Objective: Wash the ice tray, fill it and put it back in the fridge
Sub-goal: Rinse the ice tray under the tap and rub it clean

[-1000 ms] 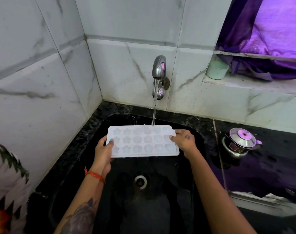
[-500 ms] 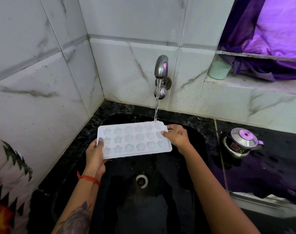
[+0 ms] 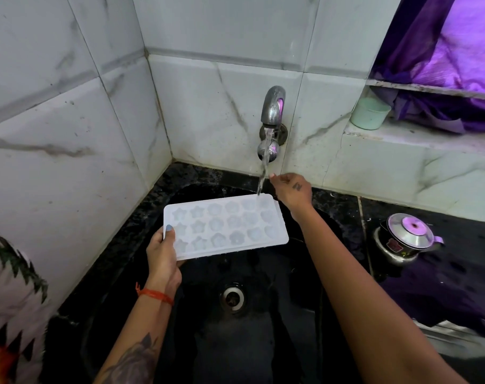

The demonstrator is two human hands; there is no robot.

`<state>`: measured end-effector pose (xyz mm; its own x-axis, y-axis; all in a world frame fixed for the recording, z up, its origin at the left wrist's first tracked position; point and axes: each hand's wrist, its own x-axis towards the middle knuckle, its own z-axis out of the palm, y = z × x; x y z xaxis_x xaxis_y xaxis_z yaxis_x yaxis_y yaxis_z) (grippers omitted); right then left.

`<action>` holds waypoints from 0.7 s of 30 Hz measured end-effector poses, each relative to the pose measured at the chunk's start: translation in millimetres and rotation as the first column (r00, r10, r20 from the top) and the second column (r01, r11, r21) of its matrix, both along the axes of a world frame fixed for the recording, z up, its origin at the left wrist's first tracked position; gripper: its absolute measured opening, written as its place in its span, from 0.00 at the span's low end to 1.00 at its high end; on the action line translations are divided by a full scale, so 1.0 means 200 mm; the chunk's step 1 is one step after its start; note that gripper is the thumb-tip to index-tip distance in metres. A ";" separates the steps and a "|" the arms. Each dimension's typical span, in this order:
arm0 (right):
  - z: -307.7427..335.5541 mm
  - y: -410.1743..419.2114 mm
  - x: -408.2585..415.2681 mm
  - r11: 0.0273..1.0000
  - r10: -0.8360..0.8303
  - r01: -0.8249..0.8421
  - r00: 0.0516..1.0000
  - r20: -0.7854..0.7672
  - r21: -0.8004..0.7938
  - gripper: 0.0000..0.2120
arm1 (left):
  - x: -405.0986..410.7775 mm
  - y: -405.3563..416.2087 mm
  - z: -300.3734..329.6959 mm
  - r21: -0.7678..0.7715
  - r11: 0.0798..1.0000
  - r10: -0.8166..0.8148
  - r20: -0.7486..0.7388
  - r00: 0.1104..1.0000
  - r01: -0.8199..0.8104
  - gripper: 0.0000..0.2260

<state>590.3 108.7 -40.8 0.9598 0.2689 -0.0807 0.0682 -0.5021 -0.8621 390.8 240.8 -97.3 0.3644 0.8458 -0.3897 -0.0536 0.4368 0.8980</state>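
Observation:
A white ice tray [image 3: 226, 227] with star and flower shaped cells is held level over the black sink [image 3: 252, 342]. My left hand [image 3: 163, 254] grips its left end, thumb on top. Water runs from the chrome tap [image 3: 273, 106] and lands on the tray's far right corner. My right hand [image 3: 289, 189] is off the tray, raised just behind that corner beside the stream, fingers loosely apart and holding nothing.
The sink drain [image 3: 232, 297] lies below the tray. A small steel pot with a lid [image 3: 406, 238] stands on the dark counter [image 3: 443, 286] to the right. A pale green cup [image 3: 370, 113] sits on the ledge. Tiled walls close in at left and back.
The tray has shifted left, so the water now hits its far right corner. My right hand has let go of the tray's right end and risen toward the tap.

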 end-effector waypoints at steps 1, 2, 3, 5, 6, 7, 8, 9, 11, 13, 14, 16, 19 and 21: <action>0.01 0.03 0.03 1.000 -0.008 0.008 1.000 -0.013 0.022 0.24 | 0.01 0.00 0.00 -0.001 1.000 0.001 0.002 1.000 -0.001 0.12; 0.02 0.06 0.05 0.999 -0.018 0.020 0.999 -0.031 0.045 0.26 | 0.02 0.00 -0.01 -0.001 1.000 0.002 0.003 1.000 -0.002 0.12; 0.03 0.08 0.07 0.997 -0.029 0.032 0.999 -0.042 0.067 0.28 | 0.02 -0.01 -0.01 -0.001 1.000 0.002 0.005 1.000 -0.002 0.12; 0.06 0.13 0.10 0.996 -0.039 0.042 0.999 -0.034 0.076 0.30 | 0.04 -0.01 -0.02 0.003 1.000 0.001 0.007 1.000 -0.001 0.12; 0.08 0.15 0.11 0.997 -0.041 0.042 0.999 -0.020 0.059 0.30 | 0.04 -0.01 -0.03 0.007 1.000 0.000 0.009 1.000 0.000 0.12; 0.09 0.18 0.13 0.998 -0.044 0.044 0.999 -0.007 0.037 0.30 | 0.05 -0.01 -0.03 0.009 1.000 -0.003 0.008 1.000 0.003 0.11; 0.11 0.19 0.14 0.999 -0.050 0.050 0.999 0.005 0.021 0.30 | 0.05 -0.01 -0.03 0.009 1.000 -0.007 0.005 1.000 0.007 0.11; 0.11 0.21 0.15 0.998 -0.059 0.059 0.998 0.003 0.010 0.31 | 0.06 -0.02 -0.04 0.008 1.000 -0.011 0.001 1.000 0.011 0.11; 0.11 0.24 0.17 0.997 -0.074 0.074 0.997 -0.023 0.017 0.32 | 0.06 -0.02 -0.04 0.005 1.000 -0.016 -0.008 1.000 0.016 0.12; 0.10 0.25 0.19 0.995 -0.088 0.090 0.995 -0.045 0.033 0.29 | 0.06 -0.02 -0.05 0.004 1.000 -0.019 -0.013 1.000 0.019 0.13; 0.10 0.25 0.19 0.994 -0.097 0.101 0.993 -0.062 0.052 0.26 | 0.06 -0.02 -0.05 0.008 1.000 -0.020 -0.012 1.000 0.020 0.13; 0.10 0.25 0.19 0.981 -0.109 0.127 0.986 -0.128 0.144 0.22 | 0.06 -0.02 -0.06 0.021 0.999 -0.025 -0.001 1.000 0.025 0.13; 0.10 0.25 0.19 0.949 -0.076 0.147 0.965 -0.250 0.278 0.17 | 0.06 -0.03 -0.07 0.021 0.999 -0.027 0.005 1.000 0.027 0.11; 0.10 0.25 0.19 0.924 -0.029 0.151 0.943 -0.331 0.350 0.16 | 0.05 -0.03 -0.08 0.015 0.999 -0.036 -0.002 0.999 0.036 0.11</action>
<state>627.4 158.4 -20.2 0.9221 0.2513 -0.2941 -0.2665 -0.1384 -0.9538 401.3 235.0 -112.5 0.3937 0.8380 -0.3778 -0.0362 0.4248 0.9046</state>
